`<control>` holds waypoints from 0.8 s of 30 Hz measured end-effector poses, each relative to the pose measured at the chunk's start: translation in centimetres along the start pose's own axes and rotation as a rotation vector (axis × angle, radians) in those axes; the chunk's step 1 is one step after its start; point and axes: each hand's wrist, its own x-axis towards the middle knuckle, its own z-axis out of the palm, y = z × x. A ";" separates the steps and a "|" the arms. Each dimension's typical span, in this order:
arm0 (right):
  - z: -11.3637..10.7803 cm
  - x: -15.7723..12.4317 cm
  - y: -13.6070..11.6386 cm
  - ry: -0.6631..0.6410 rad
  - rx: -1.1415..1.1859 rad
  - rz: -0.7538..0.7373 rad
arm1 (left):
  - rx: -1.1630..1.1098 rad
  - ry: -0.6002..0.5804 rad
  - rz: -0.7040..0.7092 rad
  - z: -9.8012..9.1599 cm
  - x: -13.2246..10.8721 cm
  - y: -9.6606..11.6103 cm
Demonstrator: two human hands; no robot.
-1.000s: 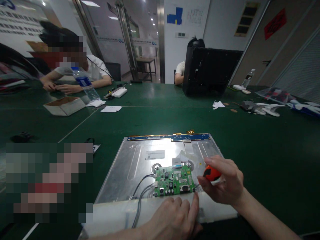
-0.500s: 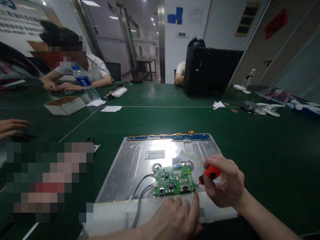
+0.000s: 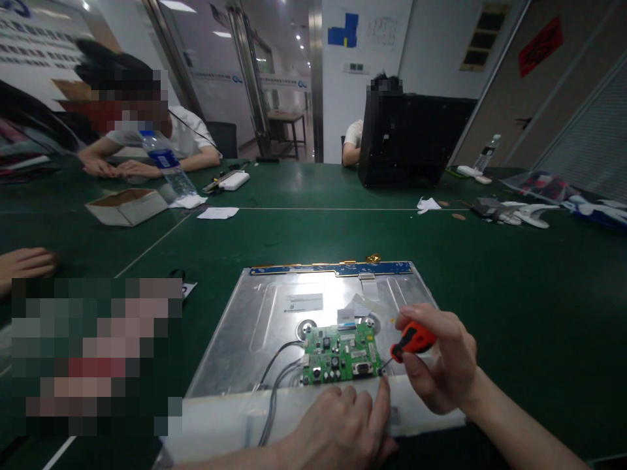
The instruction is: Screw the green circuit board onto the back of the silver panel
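My right hand (image 3: 445, 365) is closed around a short red-and-black screwdriver (image 3: 416, 341). The screwdriver is tilted, its tip meeting the lower right corner of a green circuit board (image 3: 337, 349). From below, my left hand (image 3: 343, 418) rests on the white strip (image 3: 220, 418) along the panel's near edge. Its index finger is stretched out to that same corner, and the other fingers are partly bent with no object visible in them. The board lies on the silver back of a display panel (image 3: 230, 339). Grey and black cables (image 3: 275, 391) leave the board's left side. Any screw under the tip is too small to make out.
A blue strip board (image 3: 323, 269) edges the panel's far side. Beyond it on the green table (image 3: 294, 228) stand a cardboard box (image 3: 128, 207), a water bottle (image 3: 169, 163) and a black monitor (image 3: 416, 140). Other people sit around; one hand (image 3: 24, 264) shows at left.
The screwdriver's handle has turned a little between my right-hand fingers, showing more black. My left hand stays in place. Another person's hand at the left has shifted slightly.
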 end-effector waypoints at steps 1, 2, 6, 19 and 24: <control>-0.1 0.0 0.0 -0.013 0.016 0.014 | 0.002 0.001 -0.002 0.0 0.0 0.0; -0.2 -0.1 -0.1 -0.022 0.025 0.029 | 0.002 0.002 -0.006 0.0 0.0 0.0; -0.1 -0.2 0.1 -0.018 0.029 0.040 | -0.001 0.020 -0.012 0.1 0.0 -0.1; 0.2 0.4 0.0 0.036 -0.141 -0.038 | 0.009 0.017 -0.003 0.0 0.0 -0.1; 0.2 0.3 0.0 0.024 -0.105 -0.042 | 0.006 0.012 -0.003 0.0 0.0 -0.1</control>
